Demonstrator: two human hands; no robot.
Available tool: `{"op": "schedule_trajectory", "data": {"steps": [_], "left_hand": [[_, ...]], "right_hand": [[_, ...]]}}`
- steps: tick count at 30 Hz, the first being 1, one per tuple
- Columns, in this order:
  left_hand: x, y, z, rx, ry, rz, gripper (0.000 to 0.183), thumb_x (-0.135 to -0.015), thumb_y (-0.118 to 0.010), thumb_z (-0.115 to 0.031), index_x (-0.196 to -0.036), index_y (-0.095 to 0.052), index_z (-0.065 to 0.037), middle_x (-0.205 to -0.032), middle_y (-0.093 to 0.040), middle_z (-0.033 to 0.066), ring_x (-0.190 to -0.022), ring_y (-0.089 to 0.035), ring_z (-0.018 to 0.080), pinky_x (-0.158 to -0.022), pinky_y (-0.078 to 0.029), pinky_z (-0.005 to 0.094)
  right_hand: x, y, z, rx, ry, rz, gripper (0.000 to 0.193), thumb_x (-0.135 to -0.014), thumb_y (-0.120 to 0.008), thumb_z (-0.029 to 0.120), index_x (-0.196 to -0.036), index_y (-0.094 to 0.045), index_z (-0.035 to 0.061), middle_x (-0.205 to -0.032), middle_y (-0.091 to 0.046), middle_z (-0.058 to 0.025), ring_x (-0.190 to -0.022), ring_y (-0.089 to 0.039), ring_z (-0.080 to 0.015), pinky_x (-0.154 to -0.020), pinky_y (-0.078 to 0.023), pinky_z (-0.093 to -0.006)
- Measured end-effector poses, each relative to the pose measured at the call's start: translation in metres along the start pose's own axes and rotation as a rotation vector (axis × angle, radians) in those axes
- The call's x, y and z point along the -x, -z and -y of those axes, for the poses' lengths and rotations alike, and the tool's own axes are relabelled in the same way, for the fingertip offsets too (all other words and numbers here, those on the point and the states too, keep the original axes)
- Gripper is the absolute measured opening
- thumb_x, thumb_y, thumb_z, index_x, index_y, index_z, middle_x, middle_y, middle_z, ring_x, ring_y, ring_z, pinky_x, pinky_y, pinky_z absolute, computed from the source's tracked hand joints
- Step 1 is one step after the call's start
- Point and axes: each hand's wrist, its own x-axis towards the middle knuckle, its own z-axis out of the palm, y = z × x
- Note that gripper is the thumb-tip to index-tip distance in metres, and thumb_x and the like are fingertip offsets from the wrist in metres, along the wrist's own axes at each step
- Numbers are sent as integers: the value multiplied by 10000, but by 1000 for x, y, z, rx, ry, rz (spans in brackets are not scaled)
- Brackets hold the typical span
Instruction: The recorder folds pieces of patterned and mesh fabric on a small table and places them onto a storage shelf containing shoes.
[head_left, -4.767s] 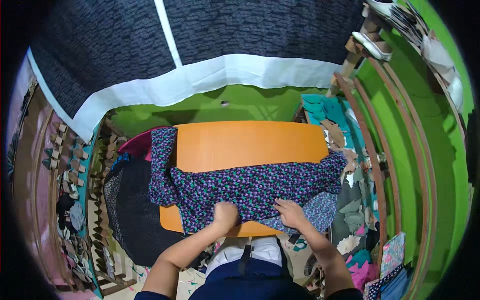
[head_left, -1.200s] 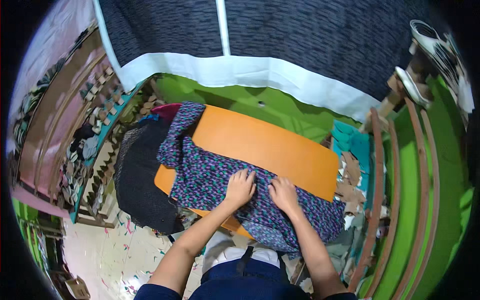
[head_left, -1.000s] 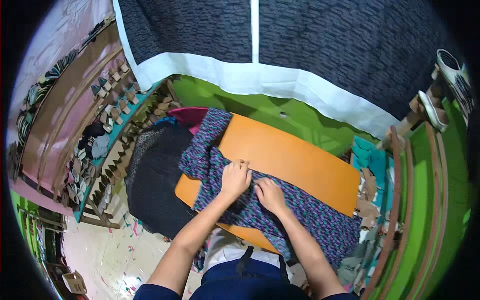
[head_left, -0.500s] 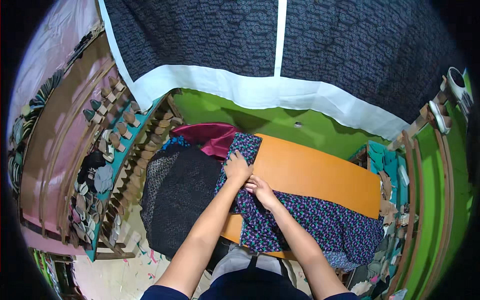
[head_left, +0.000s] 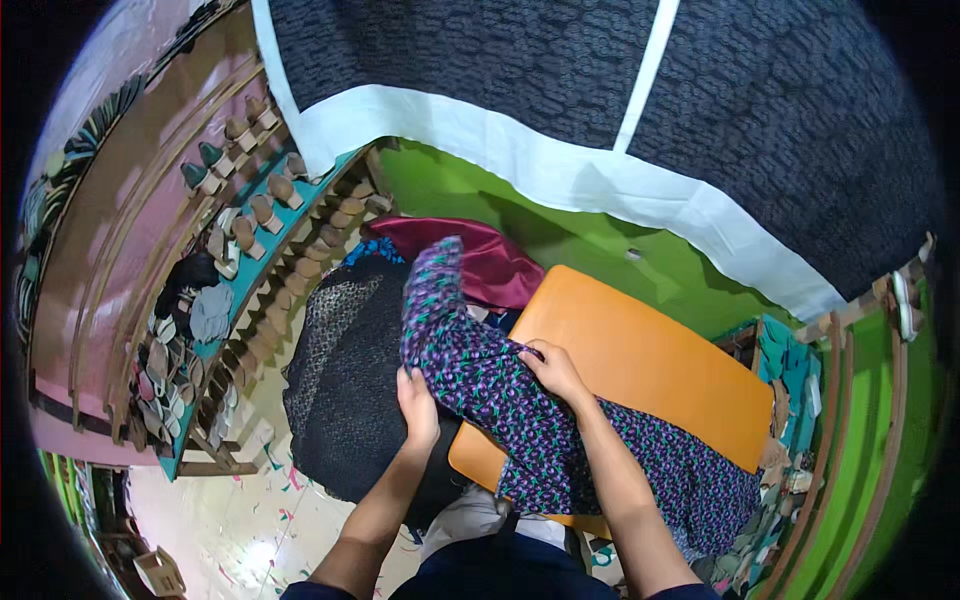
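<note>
A length of purple floral fabric (head_left: 500,385) stretches from the left end of an orange padded board (head_left: 640,350) down toward its lower right. With its fingers closed on the cloth's lower left edge, my left hand (head_left: 418,405) sits beside a heap of black textured fabric (head_left: 350,390). My right hand (head_left: 553,370) pinches the upper edge of the floral fabric over the board. Between and above my hands the cloth is lifted, and its far left end is blurred. Shiny maroon fabric (head_left: 470,250) lies behind it.
On the left stands a teal shelf (head_left: 235,295) lined with wooden shoe lasts (head_left: 265,212). A dark patterned curtain (head_left: 480,70) with a white border hangs at the back before a green wall (head_left: 520,215). Scraps (head_left: 795,480) pile at the right; bits litter the floor (head_left: 230,530).
My hands have moved apart, the left one down and left, the right one slightly right. The floral fabric's left end has come off the board and swung left over the black heap.
</note>
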Motion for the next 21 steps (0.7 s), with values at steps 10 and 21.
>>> {"op": "schedule_trajectory", "data": {"steps": [10,21], "left_hand": [[33,6,7,-720,-303,-161,606,-690,-493,64,-1264,-298,49,-1311,-284,225,-1242,-255,359,-1054,-183,407],[-12,-72,-12,-1130,-671,785,888,-676,-614,-555,-1307,-313,-8,-1300,-343,217,-1172,-373,368,-969,-293,464]], "right_hand": [[0,0,-5,284,-44,145,599,-757,-609,424,-1132,-520,-35,-1128,-548,-213,-1043,-536,-323,-894,-413,-368],[45,30,-37,343,-323,96,505,-910,-348,423,-995,-604,-4,-1020,-587,-227,-973,-554,-367,-867,-414,-406]]}}
